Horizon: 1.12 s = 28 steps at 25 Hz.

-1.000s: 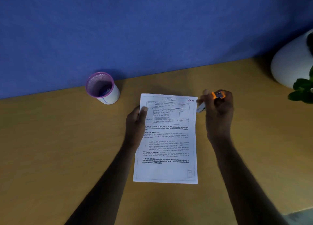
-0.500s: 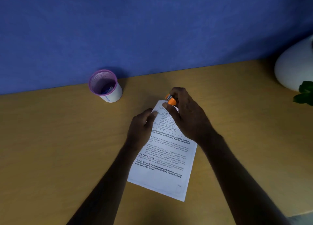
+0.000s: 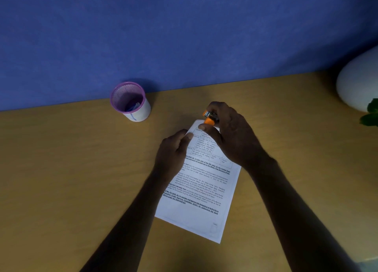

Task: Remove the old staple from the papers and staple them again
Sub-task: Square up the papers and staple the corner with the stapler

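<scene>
Two bare forearms reach up from the lower edge of the frame over a tan desk (image 3: 61, 179). Between them, at centre, lie the printed papers (image 3: 201, 192), turned so their top left corner points up toward the wall and their lower right corner sits at the lower centre-right. The left hand (image 3: 173, 151) lies on the papers' left edge near the top, fingers curled, thumb and fingertips pressed on the sheet. Just above and to the right, the right hand (image 3: 231, 136) is closed around a small orange and metal stapler (image 3: 210, 117) held at the papers' top corner; whether it touches the paper I cannot tell. Farther up and left stands a mesh pen cup (image 3: 131, 101) with a purple rim against the blue wall (image 3: 184, 30). At the right edge are a white rounded pot (image 3: 360, 83) and green leaves (image 3: 371, 114).
</scene>
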Available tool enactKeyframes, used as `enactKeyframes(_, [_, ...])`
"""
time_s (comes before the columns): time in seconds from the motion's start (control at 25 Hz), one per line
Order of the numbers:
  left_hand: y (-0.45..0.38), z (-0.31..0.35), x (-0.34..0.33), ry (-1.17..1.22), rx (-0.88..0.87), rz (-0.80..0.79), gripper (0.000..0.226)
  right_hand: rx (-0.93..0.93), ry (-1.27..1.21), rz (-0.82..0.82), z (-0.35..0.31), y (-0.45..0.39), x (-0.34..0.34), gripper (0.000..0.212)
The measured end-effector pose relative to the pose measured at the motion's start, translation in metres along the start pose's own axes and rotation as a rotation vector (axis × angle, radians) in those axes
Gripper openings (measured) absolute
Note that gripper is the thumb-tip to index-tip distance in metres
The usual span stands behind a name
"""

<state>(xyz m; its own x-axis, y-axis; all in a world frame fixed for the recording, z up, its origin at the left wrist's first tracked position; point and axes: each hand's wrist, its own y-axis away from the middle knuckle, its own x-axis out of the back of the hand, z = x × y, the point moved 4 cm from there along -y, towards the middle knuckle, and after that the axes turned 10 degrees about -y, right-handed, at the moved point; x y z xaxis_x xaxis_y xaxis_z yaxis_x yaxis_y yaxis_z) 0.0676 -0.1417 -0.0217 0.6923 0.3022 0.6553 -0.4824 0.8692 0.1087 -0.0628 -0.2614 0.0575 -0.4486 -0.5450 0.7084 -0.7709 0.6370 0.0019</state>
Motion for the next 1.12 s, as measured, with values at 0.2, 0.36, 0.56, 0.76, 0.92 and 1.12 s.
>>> enactKeyframes(0.2, [0.000, 0.003, 0.001, -0.010, -0.023, 0.003, 0.041, 0.025, 0.123, -0.013, 0.006, 0.001, 0.001, 0.053])
enactKeyframes(0.36, [0.001, 0.008, 0.001, -0.052, -0.058, 0.003, 0.035, 0.011, 0.091, -0.033, 0.008, -0.003, -0.004, 0.054])
enactKeyframes(0.56, [0.001, 0.015, 0.002, -0.095, -0.080, 0.002, 0.027, 0.020, 0.073, -0.067, 0.011, -0.006, -0.012, 0.051])
enactKeyframes(0.76, [0.002, 0.018, 0.003, -0.105, -0.082, -0.010, 0.028, 0.013, 0.042, -0.046, 0.015, -0.006, -0.015, 0.042])
enactKeyframes(0.92, [0.006, 0.019, 0.004, -0.122, -0.096, 0.012, 0.028, 0.024, 0.012, -0.049, 0.014, -0.006, -0.014, 0.049])
enactKeyframes(1.12, [0.005, 0.018, 0.003, -0.101, -0.112, 0.012, 0.023, 0.067, 0.033, 0.049, 0.008, -0.003, -0.011, 0.030])
